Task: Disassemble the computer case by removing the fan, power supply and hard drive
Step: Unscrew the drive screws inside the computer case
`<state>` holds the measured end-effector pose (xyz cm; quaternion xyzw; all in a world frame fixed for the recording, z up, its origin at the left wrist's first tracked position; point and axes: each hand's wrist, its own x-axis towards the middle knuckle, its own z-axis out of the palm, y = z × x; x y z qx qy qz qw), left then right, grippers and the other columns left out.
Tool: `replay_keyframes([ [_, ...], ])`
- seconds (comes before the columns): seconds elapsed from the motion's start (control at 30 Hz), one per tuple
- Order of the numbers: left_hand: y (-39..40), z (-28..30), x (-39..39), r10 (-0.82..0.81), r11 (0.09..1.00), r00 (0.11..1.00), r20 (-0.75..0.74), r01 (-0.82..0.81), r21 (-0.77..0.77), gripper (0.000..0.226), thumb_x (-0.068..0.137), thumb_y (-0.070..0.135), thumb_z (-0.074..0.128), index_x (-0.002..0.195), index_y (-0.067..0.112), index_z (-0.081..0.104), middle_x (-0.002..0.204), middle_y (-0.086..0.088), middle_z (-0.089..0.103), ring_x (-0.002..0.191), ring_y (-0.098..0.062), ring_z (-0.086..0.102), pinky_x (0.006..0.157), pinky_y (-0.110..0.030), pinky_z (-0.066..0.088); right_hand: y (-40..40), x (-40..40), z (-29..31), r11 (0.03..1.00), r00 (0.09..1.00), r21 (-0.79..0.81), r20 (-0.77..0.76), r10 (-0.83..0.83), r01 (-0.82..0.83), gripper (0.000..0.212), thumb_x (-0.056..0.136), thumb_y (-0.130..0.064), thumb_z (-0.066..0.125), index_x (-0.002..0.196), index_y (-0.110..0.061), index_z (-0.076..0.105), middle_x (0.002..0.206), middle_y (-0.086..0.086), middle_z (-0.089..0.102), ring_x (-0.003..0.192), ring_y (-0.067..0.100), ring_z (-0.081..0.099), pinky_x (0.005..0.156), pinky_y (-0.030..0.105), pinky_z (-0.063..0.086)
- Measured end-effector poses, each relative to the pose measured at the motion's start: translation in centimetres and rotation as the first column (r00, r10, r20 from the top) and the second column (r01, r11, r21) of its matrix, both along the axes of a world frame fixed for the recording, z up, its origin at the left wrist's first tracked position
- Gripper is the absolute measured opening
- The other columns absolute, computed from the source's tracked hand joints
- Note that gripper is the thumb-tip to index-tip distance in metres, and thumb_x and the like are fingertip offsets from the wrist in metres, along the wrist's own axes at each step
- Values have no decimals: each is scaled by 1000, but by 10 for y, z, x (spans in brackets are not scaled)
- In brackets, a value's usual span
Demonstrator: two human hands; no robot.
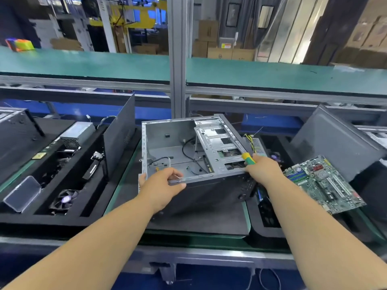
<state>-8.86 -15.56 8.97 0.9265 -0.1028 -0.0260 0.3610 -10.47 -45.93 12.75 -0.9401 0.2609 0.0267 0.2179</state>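
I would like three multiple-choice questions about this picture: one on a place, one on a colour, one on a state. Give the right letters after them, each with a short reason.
1. Where does the green printed circuit board lie?
A. inside the case
B. to the right of the case
C. on the upper green shelf

2. Which colours has the handle of the screwdriver?
A. red and black
B. all blue
C. yellow and green

3. In what state is the grey metal computer case?
A. open, its inside showing
B. closed on all sides
C. wrapped in plastic

Answers:
1 B: the board rests beyond the right hand, outside the case.
2 C: a yellow and green grip sticks out above the right hand.
3 A: loose cables and the drive cage show inside, while the left hand grips the near edge.
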Motion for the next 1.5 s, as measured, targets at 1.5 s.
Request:
replay_keyframes([
  [1.5, 116, 12, 212, -369, 894, 869, 331, 234, 381, 42, 64, 76, 63, 97, 50, 66, 125, 13, 53, 120, -22, 36, 92, -36, 17, 183, -23, 23, 912, 960, 313, -7, -279, 267, 18, 80, -25, 70, 91, -10, 73, 78, 10, 71, 71, 23, 61, 68, 31, 44],
])
